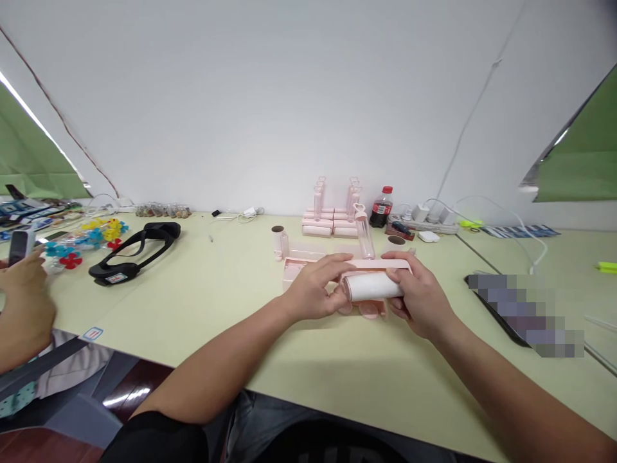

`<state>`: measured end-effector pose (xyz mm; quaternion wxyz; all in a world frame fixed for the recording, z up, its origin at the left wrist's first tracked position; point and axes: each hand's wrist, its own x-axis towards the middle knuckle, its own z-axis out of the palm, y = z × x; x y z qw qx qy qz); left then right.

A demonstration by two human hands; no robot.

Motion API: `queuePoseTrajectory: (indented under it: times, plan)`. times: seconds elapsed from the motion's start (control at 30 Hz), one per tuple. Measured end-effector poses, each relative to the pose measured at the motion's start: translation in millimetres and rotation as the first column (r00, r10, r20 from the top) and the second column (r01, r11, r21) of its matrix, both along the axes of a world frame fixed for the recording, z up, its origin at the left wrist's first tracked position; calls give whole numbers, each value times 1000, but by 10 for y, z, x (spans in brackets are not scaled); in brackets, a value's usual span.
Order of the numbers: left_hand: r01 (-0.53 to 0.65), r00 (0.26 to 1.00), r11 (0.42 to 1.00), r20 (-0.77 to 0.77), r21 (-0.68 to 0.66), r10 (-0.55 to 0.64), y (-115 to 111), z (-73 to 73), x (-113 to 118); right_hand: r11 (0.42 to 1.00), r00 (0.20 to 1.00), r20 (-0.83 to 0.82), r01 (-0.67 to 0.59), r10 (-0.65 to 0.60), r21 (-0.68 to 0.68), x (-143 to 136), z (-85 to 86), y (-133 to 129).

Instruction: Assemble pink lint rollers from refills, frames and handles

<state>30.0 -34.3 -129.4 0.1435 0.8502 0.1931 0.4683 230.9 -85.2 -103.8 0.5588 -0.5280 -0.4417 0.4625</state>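
Observation:
Both of my hands are around a white roll [375, 286], held level above the table in front of me. My right hand [421, 292] is closed on its right end, with the thumb on top. At its left end, my left hand [318, 286] pinches the rim with its fingers. A pale pink open box [292, 273] lies directly behind and under the roll, partly hidden by my hands. Two round pink pieces [369, 311] show below the roll. Just behind my hands stands a clear pink tube with a looped top [365, 236].
Pink boxes [317, 228] with several looped tubes stand by the wall, beside a cola bottle [382, 207]. A cardboard-ended roll [278, 241] stands left of them. A black headset [135, 254] lies left, a tablet [520, 315] right. Another person's hand [24, 283] is far left.

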Motion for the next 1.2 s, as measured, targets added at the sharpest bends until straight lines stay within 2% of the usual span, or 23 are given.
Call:
queuePoseTrajectory:
  times: [0.17, 0.27, 0.33, 0.4, 0.47, 0.53, 0.7, 0.8, 0.93, 1.07, 1.2]
  plan:
    - [11, 999, 998, -40, 62, -8, 20, -23, 9, 1000, 1000, 4, -2, 2, 13, -29, 4, -20]
    - [4, 1000, 999, 30, -33, -3, -4, -47, 57, 997, 995, -82, 68, -64, 44, -62, -39, 3]
    - [3, 994, 986, 109, -166, 16, -47, -58, 101, 992, 984, -148, 106, -96, 64, -74, -73, 24]
    - [56, 978, 926, 205, -373, 23, -101, -53, 138, 985, 975, -187, 140, -120, 100, -75, -101, 37]
    - [148, 958, 801, 287, -581, 31, -142, -25, 152, 977, 973, -194, 155, -126, 144, -69, -121, 35]
    - [211, 944, 674, 325, -708, 47, -155, 20, 140, 973, 977, -179, 151, -119, 174, -63, -134, 25]
    - [328, 920, 488, 391, -809, 30, -100, 149, 61, 968, 982, -147, 150, -122, 199, -60, -160, 3]
    - [333, 925, 397, 377, -855, 36, -83, 201, 35, 961, 978, -133, 184, -159, 204, -66, -179, -3]
    - [331, 927, 359, 372, -873, 50, -101, 224, 43, 945, 972, -68, 235, -225, 227, -53, -237, 11]
    - [374, 911, 343, 411, -862, 39, -153, 194, 88, 880, 935, -25, 342, -354, 330, -4, -302, 53]
    - [402, 905, 327, 425, -855, 0, -203, 161, 135, 860, 929, -72, 364, -364, 357, 30, -289, 68]
